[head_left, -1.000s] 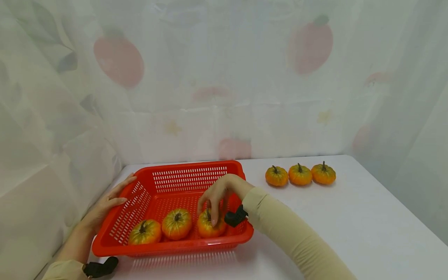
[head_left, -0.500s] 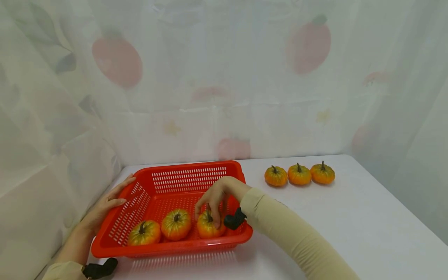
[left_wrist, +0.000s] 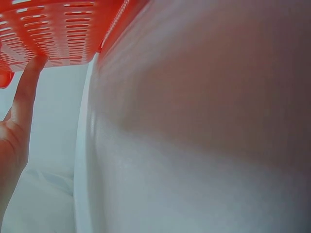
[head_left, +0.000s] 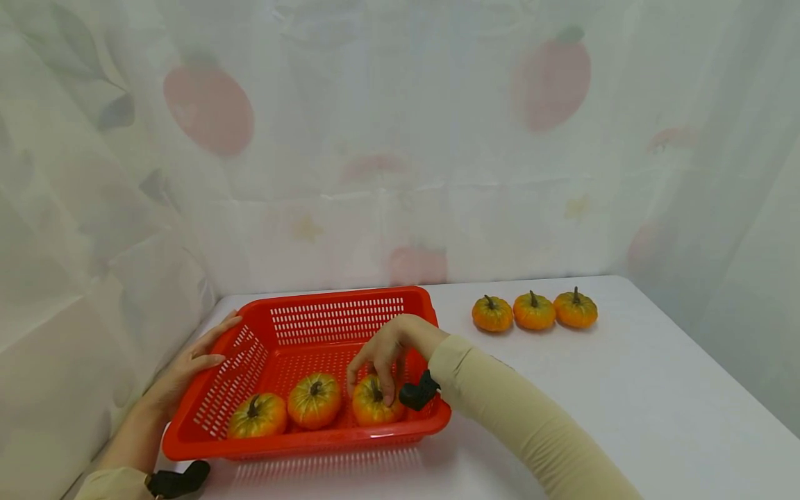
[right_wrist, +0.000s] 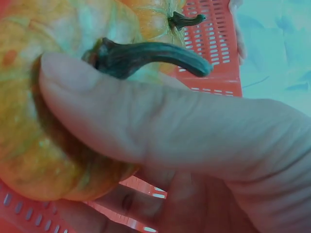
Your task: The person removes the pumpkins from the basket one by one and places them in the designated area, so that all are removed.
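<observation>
White table (head_left: 625, 389), red basket (head_left: 337, 305), pumpkin (head_left: 369, 410) under right fingers (head_left: 389, 389)

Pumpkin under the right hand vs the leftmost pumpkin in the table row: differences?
The gripped pumpkin sits inside the red basket, with the right hand curled over it; the table pumpkin rests on the white table, untouched. The gripped pumpkin shows greenish-yellow streaks near its stem; the table pumpkin looks plain orange. Both are small, upright, with dark stems.
</observation>
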